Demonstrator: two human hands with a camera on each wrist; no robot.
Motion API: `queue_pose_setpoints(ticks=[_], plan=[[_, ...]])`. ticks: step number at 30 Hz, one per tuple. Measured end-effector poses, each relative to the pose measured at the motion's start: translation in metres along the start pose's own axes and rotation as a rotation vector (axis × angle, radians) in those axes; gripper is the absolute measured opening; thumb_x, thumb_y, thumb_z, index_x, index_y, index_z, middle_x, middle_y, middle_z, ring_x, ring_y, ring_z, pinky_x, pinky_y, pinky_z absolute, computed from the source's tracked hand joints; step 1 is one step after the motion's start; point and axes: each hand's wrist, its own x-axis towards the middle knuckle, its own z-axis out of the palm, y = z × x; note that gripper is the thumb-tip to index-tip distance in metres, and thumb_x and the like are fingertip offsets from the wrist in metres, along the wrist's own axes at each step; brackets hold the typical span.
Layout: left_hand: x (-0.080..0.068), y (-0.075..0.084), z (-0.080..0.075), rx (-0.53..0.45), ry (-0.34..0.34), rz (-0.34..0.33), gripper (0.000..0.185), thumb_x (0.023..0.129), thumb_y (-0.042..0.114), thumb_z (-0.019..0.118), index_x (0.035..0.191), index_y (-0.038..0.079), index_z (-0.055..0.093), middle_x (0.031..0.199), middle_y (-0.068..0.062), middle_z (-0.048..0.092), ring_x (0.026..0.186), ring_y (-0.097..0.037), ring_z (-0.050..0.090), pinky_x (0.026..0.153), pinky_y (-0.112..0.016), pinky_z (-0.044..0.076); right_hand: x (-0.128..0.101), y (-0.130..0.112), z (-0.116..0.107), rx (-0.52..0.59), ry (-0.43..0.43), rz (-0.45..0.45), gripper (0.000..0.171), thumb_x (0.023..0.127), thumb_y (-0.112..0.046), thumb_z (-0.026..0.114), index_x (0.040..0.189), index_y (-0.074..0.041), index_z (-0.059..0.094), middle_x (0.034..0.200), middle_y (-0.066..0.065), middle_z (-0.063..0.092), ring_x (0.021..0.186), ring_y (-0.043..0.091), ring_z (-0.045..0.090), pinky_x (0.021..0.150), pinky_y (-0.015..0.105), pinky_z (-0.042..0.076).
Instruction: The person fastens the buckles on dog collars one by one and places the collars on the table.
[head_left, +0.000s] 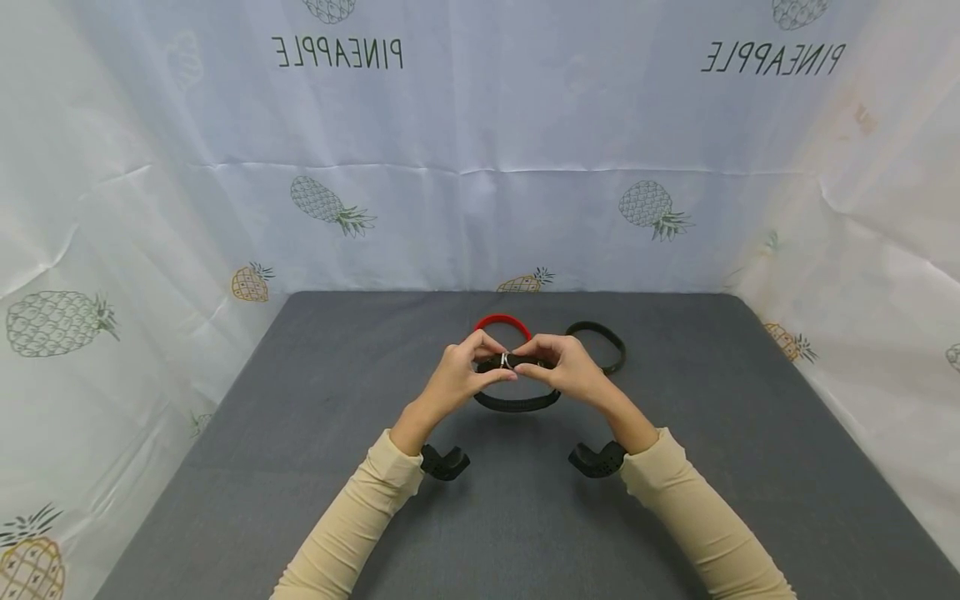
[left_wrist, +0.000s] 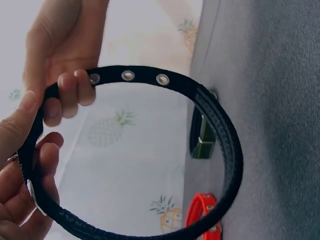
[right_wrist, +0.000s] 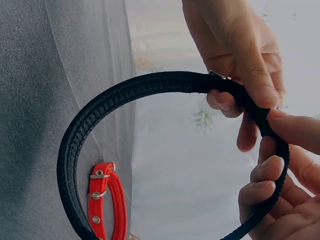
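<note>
A black collar (head_left: 517, 405) with metal fittings is bent into a ring above the table. My left hand (head_left: 459, 372) pinches its left side near the buckle (left_wrist: 34, 196), and my right hand (head_left: 572, 367) pinches the strap from the right. Both sets of fingertips nearly meet at a metal ring. Metal eyelets (left_wrist: 128, 75) run along the strap beside the right hand's fingers in the left wrist view. Padded stitching lines the lower band (right_wrist: 70, 165). Whether the strap end passes through the buckle is hidden by the fingers.
Behind the hands a red collar (head_left: 501, 318) lies on the grey tabletop (head_left: 360, 375). A dark collar (head_left: 621, 343) lies to its right, its buckle side greenish in the left wrist view. Pineapple-print curtains (head_left: 465, 217) enclose the table's back and sides.
</note>
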Motion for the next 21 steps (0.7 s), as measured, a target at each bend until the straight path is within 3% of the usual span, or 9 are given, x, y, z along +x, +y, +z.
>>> queue_pose_setpoints(ticks=[5,10,15,21], plan=[[-0.002,0.001,-0.001,-0.017,-0.011,-0.039,0.033,0.079,0.009,0.077,0.106,-0.001,0.06,0.105,-0.018,0.069,0.094,-0.028,0.071,0.084,-0.03,0.058,-0.001,0.003,0.001,0.018,0.018,0.024,0.025,0.089,-0.004,0.066,0.112,0.006,0.064,0.108,0.025,0.068,0.085,0.001,0.064,0.074,0.018,0.053],[-0.005,-0.002,-0.003,-0.063,-0.053,-0.105,0.035,0.086,0.01,0.072,0.118,0.002,0.062,0.118,-0.016,0.066,0.106,-0.029,0.067,0.093,-0.032,0.056,-0.001,0.006,0.002,0.042,0.045,0.043,0.025,0.089,-0.004,0.066,0.113,0.005,0.064,0.108,0.025,0.067,0.082,-0.005,0.06,0.069,0.019,0.05],[-0.008,-0.006,-0.003,-0.102,-0.048,-0.095,0.031,0.092,0.009,0.064,0.121,0.001,0.063,0.123,-0.016,0.058,0.11,-0.03,0.062,0.096,-0.036,0.054,-0.001,0.011,0.003,0.069,0.063,0.051,0.025,0.089,-0.004,0.066,0.113,0.006,0.064,0.108,0.026,0.066,0.082,-0.006,0.06,0.068,0.018,0.049],[-0.007,-0.007,-0.001,-0.076,-0.021,-0.057,0.028,0.095,0.008,0.059,0.122,-0.001,0.063,0.121,-0.016,0.057,0.109,-0.029,0.061,0.096,-0.035,0.055,-0.001,0.013,0.005,0.1,0.081,0.059,0.027,0.089,-0.004,0.066,0.114,0.006,0.063,0.111,0.028,0.064,0.085,-0.008,0.06,0.07,0.018,0.05]])
